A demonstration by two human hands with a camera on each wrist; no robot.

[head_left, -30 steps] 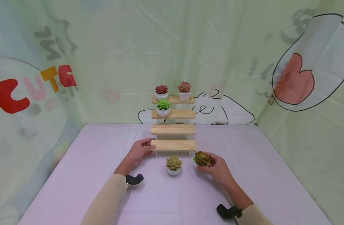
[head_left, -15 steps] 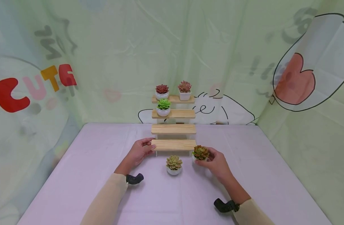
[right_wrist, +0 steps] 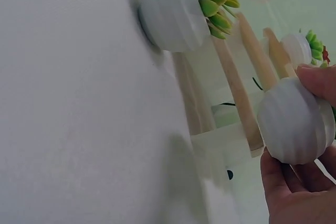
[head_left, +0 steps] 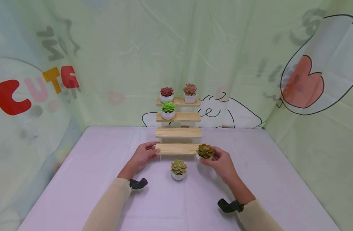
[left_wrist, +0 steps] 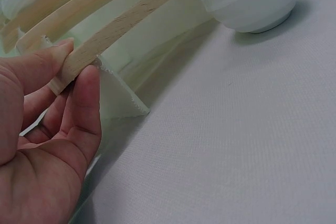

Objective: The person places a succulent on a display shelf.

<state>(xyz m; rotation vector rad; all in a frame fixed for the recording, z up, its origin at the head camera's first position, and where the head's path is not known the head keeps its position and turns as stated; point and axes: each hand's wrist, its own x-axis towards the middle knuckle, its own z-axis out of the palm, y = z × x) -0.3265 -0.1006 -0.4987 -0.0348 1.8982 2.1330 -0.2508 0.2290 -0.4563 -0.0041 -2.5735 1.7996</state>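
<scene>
A small stepped stand with wooden shelves (head_left: 177, 132) rises from the table. My left hand (head_left: 142, 156) pinches the left end of its lowest shelf (left_wrist: 113, 32), thumb above and fingers beneath. At that shelf's right end, my right hand (head_left: 224, 163) holds a red-green potted succulent (head_left: 205, 151) by its white ribbed pot (right_wrist: 289, 121). The pot is off the table; whether it touches the shelf, I cannot tell. In front of the stand, a pale yellow-green potted succulent (head_left: 178, 169) stands on the table.
A dark red succulent (head_left: 166, 94) and a pink one (head_left: 190, 93) stand on the top shelf. On the left of the shelf below sits a bright green succulent (head_left: 168, 110). Printed curtains (head_left: 130, 64) enclose the lilac-covered table (head_left: 107, 141).
My right hand has lifted the red-green succulent up and slightly left, from beside the stand to the lowest shelf's right end. The left hand keeps its grip on the shelf.
</scene>
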